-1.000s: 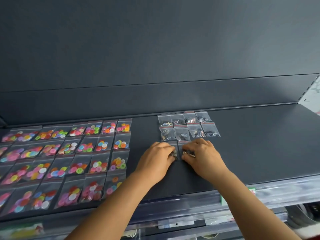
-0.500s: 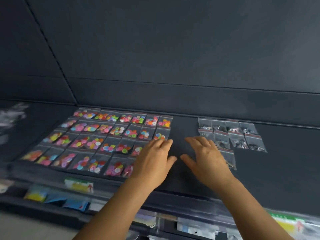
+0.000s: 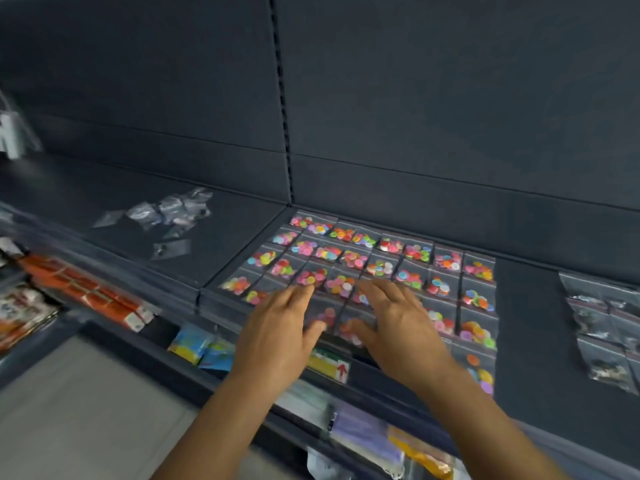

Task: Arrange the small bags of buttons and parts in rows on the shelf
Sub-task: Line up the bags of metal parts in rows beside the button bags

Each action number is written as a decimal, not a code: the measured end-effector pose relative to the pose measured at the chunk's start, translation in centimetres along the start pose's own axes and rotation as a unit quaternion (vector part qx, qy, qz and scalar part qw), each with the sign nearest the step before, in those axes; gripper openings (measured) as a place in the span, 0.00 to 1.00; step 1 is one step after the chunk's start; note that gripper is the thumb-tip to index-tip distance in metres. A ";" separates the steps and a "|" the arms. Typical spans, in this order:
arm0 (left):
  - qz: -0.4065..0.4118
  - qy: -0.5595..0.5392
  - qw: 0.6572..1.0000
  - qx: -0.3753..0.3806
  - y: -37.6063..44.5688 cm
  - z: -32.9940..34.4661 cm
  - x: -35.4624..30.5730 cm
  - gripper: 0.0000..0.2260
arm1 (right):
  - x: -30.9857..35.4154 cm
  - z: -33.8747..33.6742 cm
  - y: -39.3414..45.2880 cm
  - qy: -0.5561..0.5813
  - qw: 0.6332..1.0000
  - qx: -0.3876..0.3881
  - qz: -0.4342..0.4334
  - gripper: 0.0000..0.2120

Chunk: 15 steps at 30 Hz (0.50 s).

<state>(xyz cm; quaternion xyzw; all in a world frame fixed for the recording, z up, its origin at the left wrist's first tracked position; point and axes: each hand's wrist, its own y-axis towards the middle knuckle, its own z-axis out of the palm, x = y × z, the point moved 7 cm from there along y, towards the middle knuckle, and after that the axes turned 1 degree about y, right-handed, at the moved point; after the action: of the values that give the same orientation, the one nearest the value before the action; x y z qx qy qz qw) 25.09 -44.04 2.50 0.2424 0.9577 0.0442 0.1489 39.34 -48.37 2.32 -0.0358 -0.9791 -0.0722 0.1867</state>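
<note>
Item: both hands, left hand (image 3: 277, 336) and right hand (image 3: 398, 327), now off the dark parts bags (image 3: 602, 327), fingers spread wide and empty over the button bags (image 3: 377, 268) near the shelf (image 3: 526, 341) front edge; I judge the loose bags (image 3: 166, 216) next.

On the shelf (image 3: 540, 327) the button bags (image 3: 377, 261) lie in rows mid-shelf, the parts bags (image 3: 602, 327) in rows to their right, a loose heap of bags (image 3: 169, 213) well left, both hands (image 3: 277, 337) over the button bags' front rows.

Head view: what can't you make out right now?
- Coloured button bags: some front ones covered by the left hand and right hand.
- Dark parts bags: cut off by the right edge.
- Loose clear bags on the left shelf: contents motion-blurred.
</note>
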 end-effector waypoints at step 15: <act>-0.020 -0.024 0.999 -0.033 0.0 -5.9 20.8 0.25 | 18.4 9.1 9.6 0.034 0.999 0.015 -0.029 0.28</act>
<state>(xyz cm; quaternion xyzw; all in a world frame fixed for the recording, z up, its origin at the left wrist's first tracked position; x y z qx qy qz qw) 5.88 -34.15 2.60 0.2189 0.9565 0.0669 0.1807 19.89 -36.67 2.03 -0.0016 -0.9738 -0.0643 0.2181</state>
